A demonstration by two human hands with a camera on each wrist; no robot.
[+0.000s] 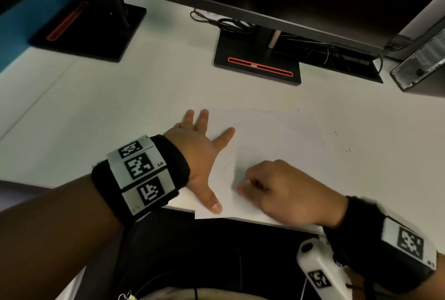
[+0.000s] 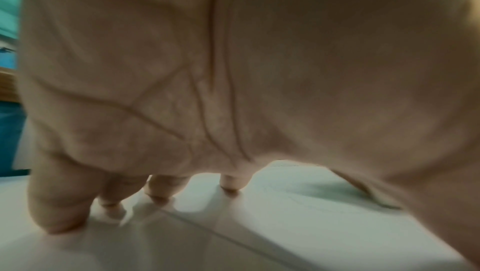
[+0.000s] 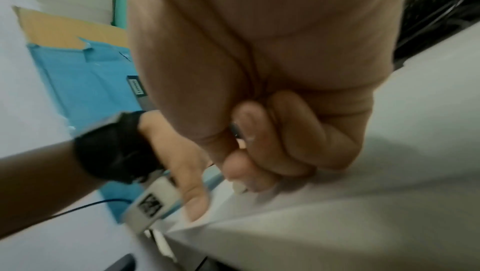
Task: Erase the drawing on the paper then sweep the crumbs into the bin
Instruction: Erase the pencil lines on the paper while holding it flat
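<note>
Left hand (image 1: 197, 155) flat, fingers spread, holds thin white paper sheet (image 1: 277, 145) steady on white counter (image 1: 96, 112). Right hand (image 1: 284, 191) pinches small white eraser (image 1: 246, 183), rubs faint pencil drawing (image 1: 231, 162).

I see the white paper (image 1: 277, 155) lying flat at the lower centre of the head view, its near corner overhanging the desk edge, with faint pencil curves (image 1: 231, 155). Dark crumbs (image 1: 334, 133) dot the right.
</note>
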